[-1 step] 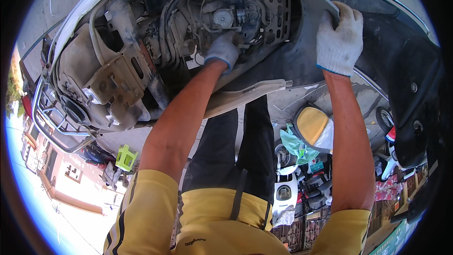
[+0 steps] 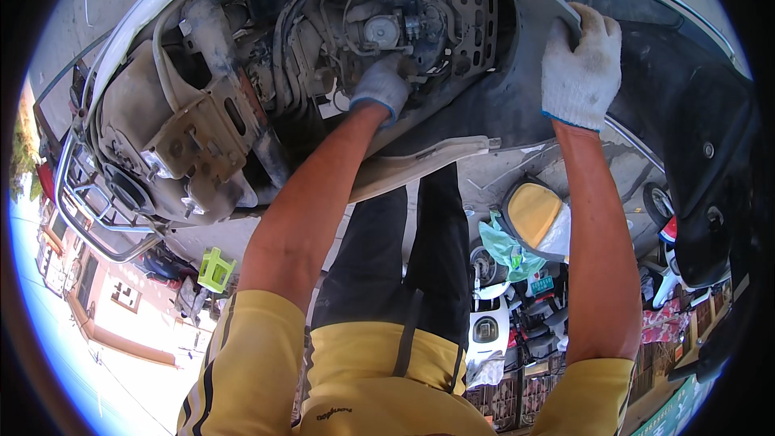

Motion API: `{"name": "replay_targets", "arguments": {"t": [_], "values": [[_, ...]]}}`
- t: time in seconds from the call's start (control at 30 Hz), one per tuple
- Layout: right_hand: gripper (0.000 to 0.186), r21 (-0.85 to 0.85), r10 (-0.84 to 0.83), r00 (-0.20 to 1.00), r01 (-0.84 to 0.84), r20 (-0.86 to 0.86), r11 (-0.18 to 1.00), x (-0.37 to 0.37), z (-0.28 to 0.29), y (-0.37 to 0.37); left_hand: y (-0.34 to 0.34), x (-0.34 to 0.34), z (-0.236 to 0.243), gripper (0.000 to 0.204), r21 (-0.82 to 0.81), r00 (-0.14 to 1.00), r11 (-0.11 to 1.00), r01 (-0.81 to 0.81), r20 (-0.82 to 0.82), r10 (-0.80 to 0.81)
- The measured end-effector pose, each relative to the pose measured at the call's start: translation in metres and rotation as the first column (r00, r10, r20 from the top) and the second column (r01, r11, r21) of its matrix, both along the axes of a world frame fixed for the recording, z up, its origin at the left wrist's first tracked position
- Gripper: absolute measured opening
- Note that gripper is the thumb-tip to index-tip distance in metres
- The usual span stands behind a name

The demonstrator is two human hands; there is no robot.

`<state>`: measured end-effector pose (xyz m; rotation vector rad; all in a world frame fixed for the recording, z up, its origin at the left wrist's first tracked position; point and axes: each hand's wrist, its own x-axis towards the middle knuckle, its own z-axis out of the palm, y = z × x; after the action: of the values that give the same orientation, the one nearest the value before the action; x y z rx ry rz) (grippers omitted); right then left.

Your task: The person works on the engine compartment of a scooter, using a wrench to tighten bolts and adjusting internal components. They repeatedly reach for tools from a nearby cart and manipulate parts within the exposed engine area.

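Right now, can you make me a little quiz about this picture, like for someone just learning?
1. True or false: the left hand reaches inside the scooter.
2. Which hand grips the edge of the grey panel?
A) left
B) right
C) neither
3. Fill in: the small stool is bright ____.

Key: 1. True. 2. B, the right hand. 3. Green.

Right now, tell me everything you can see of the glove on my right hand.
The glove is off-white and looks knitted, with a thin blue edge at the wrist and faint brownish dirt near the fingers. Worn on your right hand, its back faces you, fingers pointing up the view. It grips the edge of the grey body panel, right of the exposed engine parts.
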<state>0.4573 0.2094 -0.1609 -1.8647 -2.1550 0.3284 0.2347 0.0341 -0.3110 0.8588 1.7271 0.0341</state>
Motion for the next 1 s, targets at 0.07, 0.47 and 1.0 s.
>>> {"name": "replay_targets", "arguments": {"t": [0.07,0.47,1.0], "values": [[0.025,-0.001,-0.001,1.0,0.001,-0.001,1.0,0.0,0.0,0.0,-0.001,0.0,0.0,0.043,0.01,1.0,1.0,-0.006,-0.003,0.006],[0.025,0.026,0.012,1.0,-0.012,0.016,1.0,0.0,0.0,-0.001,0.003,0.001,0.007,0.037,0.018,0.997,0.997,-0.07,0.017,0.069],[0.025,0.048,0.024,0.999,-0.025,0.03,0.999,0.002,-0.003,-0.002,-0.004,-0.005,-0.001,0.039,0.038,0.996,0.999,-0.029,0.086,0.026]]}}
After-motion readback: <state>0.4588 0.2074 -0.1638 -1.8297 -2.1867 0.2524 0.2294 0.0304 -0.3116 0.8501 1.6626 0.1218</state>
